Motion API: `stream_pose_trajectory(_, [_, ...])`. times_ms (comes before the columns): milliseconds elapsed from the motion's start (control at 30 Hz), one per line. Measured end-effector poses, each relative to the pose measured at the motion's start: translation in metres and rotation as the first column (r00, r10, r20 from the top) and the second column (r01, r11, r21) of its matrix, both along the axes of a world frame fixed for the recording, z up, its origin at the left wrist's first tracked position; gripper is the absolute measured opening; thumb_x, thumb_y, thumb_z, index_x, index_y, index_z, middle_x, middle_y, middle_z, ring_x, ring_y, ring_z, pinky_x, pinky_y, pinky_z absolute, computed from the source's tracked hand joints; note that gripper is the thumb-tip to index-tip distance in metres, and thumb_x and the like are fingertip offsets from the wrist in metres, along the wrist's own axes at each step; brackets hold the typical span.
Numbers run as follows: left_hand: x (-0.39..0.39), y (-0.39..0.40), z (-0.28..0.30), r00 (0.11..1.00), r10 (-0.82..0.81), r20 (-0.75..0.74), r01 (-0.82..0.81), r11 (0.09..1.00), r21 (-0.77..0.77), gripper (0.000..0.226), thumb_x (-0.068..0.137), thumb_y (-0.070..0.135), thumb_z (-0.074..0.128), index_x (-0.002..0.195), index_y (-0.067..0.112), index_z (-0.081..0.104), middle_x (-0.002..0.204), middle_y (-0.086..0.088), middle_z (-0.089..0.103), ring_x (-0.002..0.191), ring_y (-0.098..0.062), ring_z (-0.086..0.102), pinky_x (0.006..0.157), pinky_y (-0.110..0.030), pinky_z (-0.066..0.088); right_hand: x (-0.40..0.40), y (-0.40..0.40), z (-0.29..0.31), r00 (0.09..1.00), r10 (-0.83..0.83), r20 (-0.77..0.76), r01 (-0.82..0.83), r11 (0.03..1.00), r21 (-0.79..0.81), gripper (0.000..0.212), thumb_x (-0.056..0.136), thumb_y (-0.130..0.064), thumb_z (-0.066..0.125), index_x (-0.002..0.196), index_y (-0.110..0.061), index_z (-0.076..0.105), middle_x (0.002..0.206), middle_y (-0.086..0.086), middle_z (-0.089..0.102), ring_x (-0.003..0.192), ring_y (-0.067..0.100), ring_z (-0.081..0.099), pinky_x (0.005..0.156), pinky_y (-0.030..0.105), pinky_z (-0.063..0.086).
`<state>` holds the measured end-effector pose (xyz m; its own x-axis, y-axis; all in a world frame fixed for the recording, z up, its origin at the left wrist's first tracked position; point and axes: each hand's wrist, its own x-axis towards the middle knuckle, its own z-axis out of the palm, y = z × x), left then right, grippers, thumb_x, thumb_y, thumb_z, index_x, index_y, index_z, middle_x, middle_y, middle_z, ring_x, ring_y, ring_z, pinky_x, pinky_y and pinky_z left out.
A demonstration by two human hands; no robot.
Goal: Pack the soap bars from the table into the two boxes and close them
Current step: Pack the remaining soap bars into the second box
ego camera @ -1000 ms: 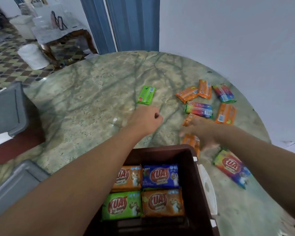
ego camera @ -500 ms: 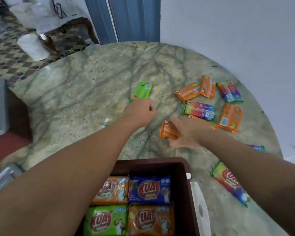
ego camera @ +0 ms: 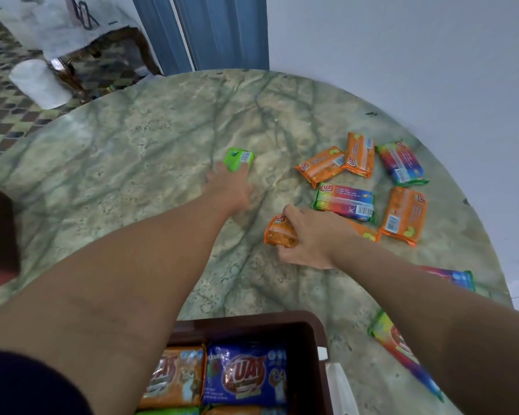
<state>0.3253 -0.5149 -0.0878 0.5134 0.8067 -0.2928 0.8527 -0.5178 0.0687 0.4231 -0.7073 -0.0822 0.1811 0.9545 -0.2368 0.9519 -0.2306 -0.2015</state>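
Since these wrapped bars look light, stiff and slick, my right grip (ego camera: 304, 235) pinches the orange bar (ego camera: 280, 232) across its short sides, while my left grip (ego camera: 229, 187), fingers spread, touches the green bar (ego camera: 238, 158) at 11 o'clock on the counter (ego camera: 132, 163).

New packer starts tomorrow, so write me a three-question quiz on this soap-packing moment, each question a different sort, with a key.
1. True or false: the right hand grips an orange soap bar.
2. Multiple choice: the left hand has its fingers on which bar? A) the green bar B) a blue bar C) a rainbow bar
3. Fill in: the brown box at the near edge of the table is ____ (open or closed).

Key
1. True; its fingers curl round the bar.
2. A; the fingertips lie on the lone green bar.
3. Open; a blue bar and an orange bar show inside.
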Motion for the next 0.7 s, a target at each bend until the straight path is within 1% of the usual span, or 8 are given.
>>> stream_pose_trajectory(233, [-0.008,-0.010,-0.004,0.999,0.024,0.042,-0.023,1.000,-0.008,0.063,0.095,0.016,0.059,0.147,0.026,0.027,0.141,-0.026,0.029,0.127,-0.045,0.035,0.095,-0.050,0.044,-0.005,0.000,0.001,0.999,-0.043,-0.024,0.044,0.999,0.023,0.055,0.083,-0.069,0.050,0.115,-0.026,0.039,0.089,-0.003,0.053,0.076,0.020,0.059,0.063,0.035,0.051])
stream_pose_trajectory(300, [-0.011,-0.016,0.001,0.992,0.100,0.082,-0.097,0.994,-0.039,0.074,0.093,0.035,0.066,0.150,0.020,0.021,0.145,-0.029,0.027,0.132,-0.046,0.034,0.102,-0.050,0.041,-0.007,0.000,0.004,0.997,-0.063,-0.054,0.065,0.997,0.030,0.053,0.083,-0.068,0.051,0.112,-0.026,0.040,0.088,-0.004,0.055,0.075,0.018,0.059,0.064,0.036,0.052])
stream_pose_trajectory(400, [-0.022,-0.024,0.007,0.928,0.323,0.186,-0.278,0.932,-0.231,0.100,0.086,0.058,0.064,0.157,0.013,0.009,0.152,-0.028,0.024,0.134,-0.045,0.039,0.109,-0.046,0.040,-0.010,-0.004,0.009,0.980,-0.127,-0.151,0.138,0.988,0.063,0.051,0.083,-0.067,0.053,0.111,-0.027,0.041,0.086,-0.006,0.057,0.074,0.015,0.060,0.066,0.037,0.055])
stream_pose_trajectory(500, [-0.034,-0.024,0.011,0.764,0.565,0.313,-0.376,0.783,-0.495,0.098,0.079,0.067,0.057,0.154,0.012,0.029,0.149,-0.018,0.042,0.126,-0.036,0.053,0.098,-0.039,0.050,-0.021,-0.008,0.020,0.952,-0.198,-0.233,0.228,0.968,0.109,0.050,0.085,-0.065,0.055,0.115,-0.027,0.043,0.085,-0.006,0.061,0.069,0.013,0.062,0.058,0.033,0.051])
stream_pose_trajectory(533, [-0.038,-0.025,0.017,0.701,0.628,0.338,-0.369,0.725,-0.581,0.090,0.076,0.069,0.055,0.146,0.013,0.042,0.143,-0.013,0.054,0.113,-0.029,0.063,0.084,-0.033,0.056,-0.026,-0.009,0.025,0.941,-0.212,-0.262,0.250,0.961,0.121,0.049,0.085,-0.064,0.056,0.115,-0.027,0.044,0.083,-0.006,0.063,0.066,0.013,0.063,0.053,0.030,0.047])
stream_pose_trajectory(600, [-0.053,-0.034,0.038,0.573,0.733,0.365,-0.329,0.615,-0.717,0.051,0.091,0.057,0.046,0.116,0.016,0.063,0.105,-0.003,0.073,0.068,-0.013,0.069,0.049,-0.015,0.047,-0.041,-0.010,0.038,0.932,-0.211,-0.295,0.266,0.950,0.161,0.047,0.083,-0.063,0.056,0.111,-0.027,0.046,0.082,-0.005,0.064,0.063,0.013,0.063,0.052,0.029,0.045])
stream_pose_trajectory(633, [-0.056,-0.040,0.048,0.560,0.749,0.354,-0.297,0.580,-0.758,0.038,0.099,0.047,0.042,0.095,0.016,0.063,0.076,0.003,0.072,0.047,-0.008,0.061,0.039,-0.010,0.038,-0.044,-0.010,0.041,0.932,-0.214,-0.293,0.274,0.944,0.182,0.046,0.082,-0.064,0.055,0.109,-0.027,0.046,0.083,-0.005,0.064,0.065,0.014,0.062,0.054,0.031,0.047])
stream_pose_trajectory(700, [-0.072,-0.057,0.070,0.544,0.742,0.391,-0.216,0.575,-0.789,0.040,0.103,0.036,0.037,0.071,0.019,0.052,0.041,0.009,0.053,0.030,-0.006,0.048,0.034,-0.007,0.029,-0.056,-0.011,0.054,0.944,-0.214,-0.252,0.275,0.932,0.237,0.046,0.079,-0.065,0.054,0.105,-0.027,0.047,0.082,-0.006,0.061,0.070,0.017,0.062,0.062,0.036,0.052])
